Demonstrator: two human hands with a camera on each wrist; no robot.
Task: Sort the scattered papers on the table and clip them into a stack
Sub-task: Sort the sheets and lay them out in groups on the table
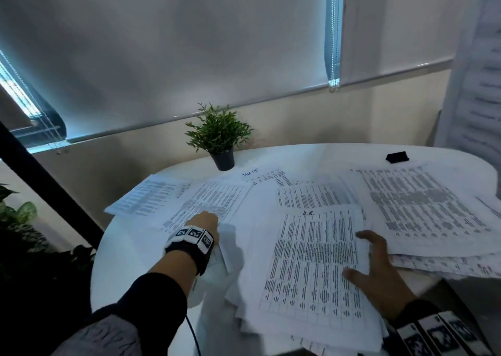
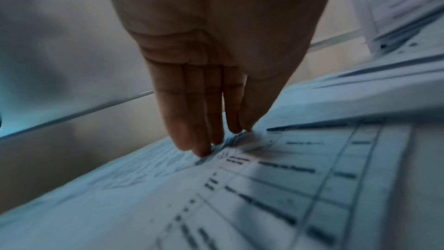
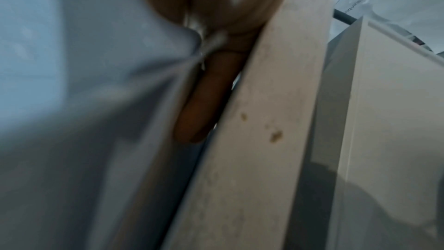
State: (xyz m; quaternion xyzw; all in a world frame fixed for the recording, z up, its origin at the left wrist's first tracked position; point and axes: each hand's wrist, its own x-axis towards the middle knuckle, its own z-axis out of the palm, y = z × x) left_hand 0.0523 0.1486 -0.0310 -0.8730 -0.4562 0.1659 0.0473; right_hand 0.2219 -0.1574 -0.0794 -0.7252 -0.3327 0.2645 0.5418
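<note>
Printed sheets lie scattered over a round white table (image 1: 130,250). My left hand (image 1: 206,220) reaches forward, and its straight fingertips (image 2: 204,151) press down on a table-printed sheet (image 1: 214,201) at the left. My right hand (image 1: 379,269) holds the right edge of the front paper stack (image 1: 311,260), which overhangs the near table edge. Its thumb lies on top of the stack. In the right wrist view a finger (image 3: 199,105) sits under the paper (image 3: 72,83), against the table (image 3: 264,121). A black binder clip (image 1: 397,157) rests at the far right, away from both hands.
A small potted plant (image 1: 221,136) stands at the table's far edge. More sheets are spread at the right (image 1: 423,201) and far left (image 1: 146,198). Dark leafy plants (image 1: 19,214) stand to the left of the table. Window blinds hang behind.
</note>
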